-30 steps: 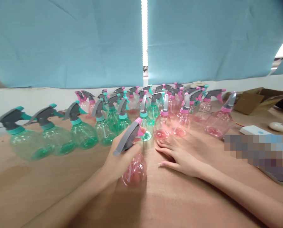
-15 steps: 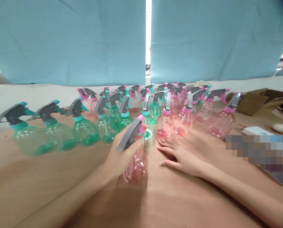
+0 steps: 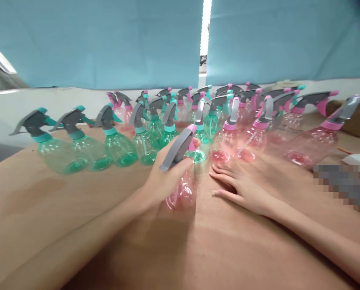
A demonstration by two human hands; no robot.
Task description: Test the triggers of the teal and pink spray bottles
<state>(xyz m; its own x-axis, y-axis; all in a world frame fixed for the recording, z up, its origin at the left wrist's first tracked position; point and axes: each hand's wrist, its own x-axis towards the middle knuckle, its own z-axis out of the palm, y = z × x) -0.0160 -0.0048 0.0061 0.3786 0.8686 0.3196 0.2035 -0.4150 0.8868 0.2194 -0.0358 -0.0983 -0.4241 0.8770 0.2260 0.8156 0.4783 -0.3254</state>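
My left hand (image 3: pixel 164 173) is wrapped round the neck of a pink spray bottle (image 3: pixel 184 193) with a grey and pink trigger head. The hand hides the bottle's collar. To the right, my right hand (image 3: pixel 243 187) lies flat on the wooden table (image 3: pixel 228 249), fingers stretched out and holding nothing. Just beyond its fingertips stand two pink spray bottles, the nearer-left one (image 3: pixel 223 141) and its neighbour (image 3: pixel 252 141). A green spray bottle (image 3: pixel 199 149) stands behind the held one, partly covered by my left hand.
A row of green spray bottles (image 3: pixel 119 149) runs to the left. More pink and green bottles crowd behind, against a white ledge. A lone pink bottle (image 3: pixel 313 141) stands at the right, near a cardboard box (image 3: pixel 359 119). A blurred-out patch covers the right edge.
The view has shifted, so the bottles sit higher and mostly further right in the picture. My left hand still grips the pink spray bottle; my right hand stays flat on the table.
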